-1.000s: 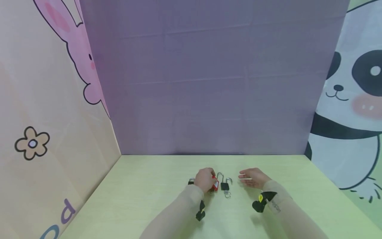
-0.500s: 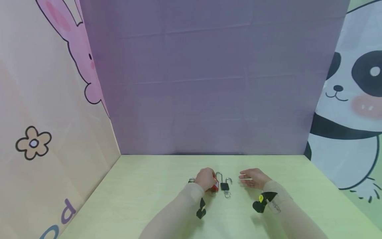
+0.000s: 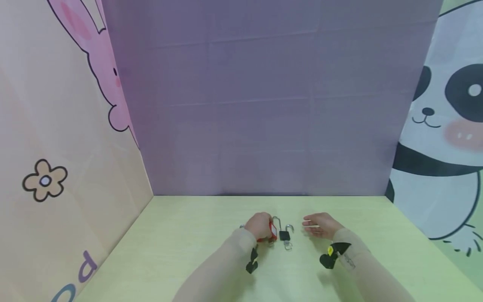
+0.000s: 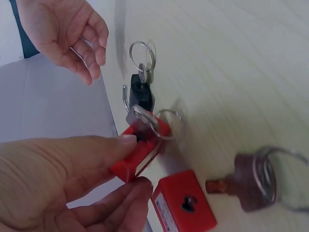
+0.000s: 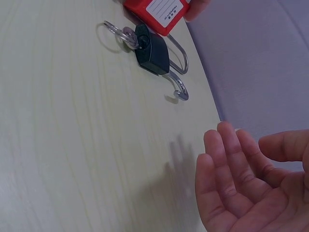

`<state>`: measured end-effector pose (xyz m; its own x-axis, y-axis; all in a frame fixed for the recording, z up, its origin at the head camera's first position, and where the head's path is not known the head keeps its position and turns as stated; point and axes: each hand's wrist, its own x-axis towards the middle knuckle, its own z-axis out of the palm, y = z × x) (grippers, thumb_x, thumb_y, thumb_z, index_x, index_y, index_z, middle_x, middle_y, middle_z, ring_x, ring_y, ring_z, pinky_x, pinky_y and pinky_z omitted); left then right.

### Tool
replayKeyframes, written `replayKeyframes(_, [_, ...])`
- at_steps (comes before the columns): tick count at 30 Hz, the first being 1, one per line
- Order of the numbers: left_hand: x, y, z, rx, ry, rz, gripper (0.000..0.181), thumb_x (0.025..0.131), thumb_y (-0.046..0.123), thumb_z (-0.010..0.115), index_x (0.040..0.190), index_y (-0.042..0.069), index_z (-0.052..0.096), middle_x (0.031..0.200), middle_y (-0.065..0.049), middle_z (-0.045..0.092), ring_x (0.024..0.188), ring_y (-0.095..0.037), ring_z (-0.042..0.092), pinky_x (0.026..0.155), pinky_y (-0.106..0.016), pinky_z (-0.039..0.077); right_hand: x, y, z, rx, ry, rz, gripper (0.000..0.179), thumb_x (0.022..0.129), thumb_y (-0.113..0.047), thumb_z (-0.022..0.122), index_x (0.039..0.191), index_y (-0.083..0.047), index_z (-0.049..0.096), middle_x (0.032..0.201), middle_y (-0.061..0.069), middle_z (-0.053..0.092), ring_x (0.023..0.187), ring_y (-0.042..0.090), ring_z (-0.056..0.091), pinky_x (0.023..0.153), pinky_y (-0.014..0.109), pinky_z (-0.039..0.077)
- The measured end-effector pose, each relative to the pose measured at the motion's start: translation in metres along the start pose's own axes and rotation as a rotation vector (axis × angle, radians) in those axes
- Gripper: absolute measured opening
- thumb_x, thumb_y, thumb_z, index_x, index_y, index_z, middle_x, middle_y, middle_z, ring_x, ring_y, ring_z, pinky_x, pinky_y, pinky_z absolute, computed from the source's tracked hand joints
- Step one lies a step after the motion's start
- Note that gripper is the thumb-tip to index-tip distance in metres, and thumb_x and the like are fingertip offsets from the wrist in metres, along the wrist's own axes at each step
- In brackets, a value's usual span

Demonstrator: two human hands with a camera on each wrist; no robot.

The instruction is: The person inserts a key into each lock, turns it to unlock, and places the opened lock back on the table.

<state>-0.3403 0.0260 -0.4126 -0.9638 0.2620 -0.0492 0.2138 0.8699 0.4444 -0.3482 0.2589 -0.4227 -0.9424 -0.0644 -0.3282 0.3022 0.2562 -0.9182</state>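
With our left hand (image 3: 260, 225), we are pinching a red padlock (image 5: 161, 14) between the thumb and the fingers (image 4: 137, 198), which are closing narrowly on its body. The red padlock is sitting near the middle of the pale counter (image 3: 188, 226); we cannot tell whether it is touching the surface. It is carrying a white printed label (image 5: 164, 9) on one face, and a metal key (image 4: 142, 118) with a ring (image 4: 171, 116) is standing at its keyhole end. A long metal shackle (image 3: 276, 219) is extending from the padlock's far side. Just to the right, a black padlock (image 3: 284, 235) is lying on the counter with its hooked shackle (image 3: 289, 227) swung open and its own key and ring (image 5: 118, 36) pointing toward us. We are holding our right hand (image 3: 322, 225) beyond the black padlock, apart from it, with the palm turned inward and the fingers extending loosely and wide. In the left wrist view, a second red padlock (image 4: 186, 203) is showing its keyhole near our left fingers, and a brownish key (image 4: 251, 182) is lying just beside it, its blade directed toward that body. Behind the counter, a purple backdrop (image 3: 264, 105) is hanging between a panda panel (image 3: 434, 193) and a rabbit panel (image 3: 94, 176).
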Motion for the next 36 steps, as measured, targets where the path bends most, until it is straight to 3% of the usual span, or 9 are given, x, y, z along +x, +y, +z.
replayKeyframes(4, [-0.001,-0.002,0.0,0.101,0.033,0.045,0.032,0.07,0.016,0.084,0.098,0.013,0.068,0.085,0.001,0.065,0.076,-0.016,0.056,0.071,-0.031,0.048,0.0,0.0,-0.001,-0.004,0.002,0.0,0.044,0.1,-0.014,0.045,0.135,0.012,0.041,0.107,0.014,0.068,0.084,0.014,0.066,0.078,0.03,0.054])
replayKeyframes(9, [0.001,-0.006,0.001,0.153,0.066,0.051,0.03,0.07,0.023,0.085,0.095,0.015,0.07,0.085,0.001,0.062,0.082,-0.019,0.052,0.076,-0.034,0.044,0.002,0.002,-0.002,0.001,0.0,0.001,0.045,0.1,-0.015,0.047,0.135,0.011,0.042,0.104,0.011,0.069,0.084,0.013,0.066,0.078,0.03,0.054])
replayKeyframes(17, [0.002,-0.008,0.002,0.079,0.06,0.009,0.025,0.065,0.016,0.086,0.085,0.016,0.07,0.08,0.005,0.059,0.083,-0.02,0.044,0.079,-0.037,0.032,0.003,0.003,-0.002,0.0,-0.006,0.0,0.045,0.1,-0.015,0.045,0.136,0.012,0.041,0.107,0.013,0.068,0.084,0.013,0.065,0.078,0.03,0.054])
replayKeyframes(27, [0.004,-0.013,0.009,0.105,0.052,0.009,0.037,0.065,0.017,0.086,0.099,0.016,0.073,0.088,0.004,0.065,0.084,-0.019,0.043,0.081,-0.037,0.032,0.002,0.003,-0.003,0.007,-0.016,-0.011,0.045,0.1,-0.015,0.046,0.136,0.012,0.04,0.105,0.011,0.068,0.083,0.013,0.065,0.079,0.03,0.054])
replayKeyframes(36, [0.005,-0.015,0.013,0.086,0.063,-0.011,0.032,0.066,0.016,0.085,0.095,0.016,0.072,0.085,0.002,0.062,0.085,-0.021,0.042,0.078,-0.036,0.033,0.001,0.002,-0.003,0.004,0.006,0.017,0.044,0.101,-0.014,0.044,0.136,0.012,0.04,0.108,0.015,0.067,0.083,0.013,0.065,0.079,0.029,0.054])
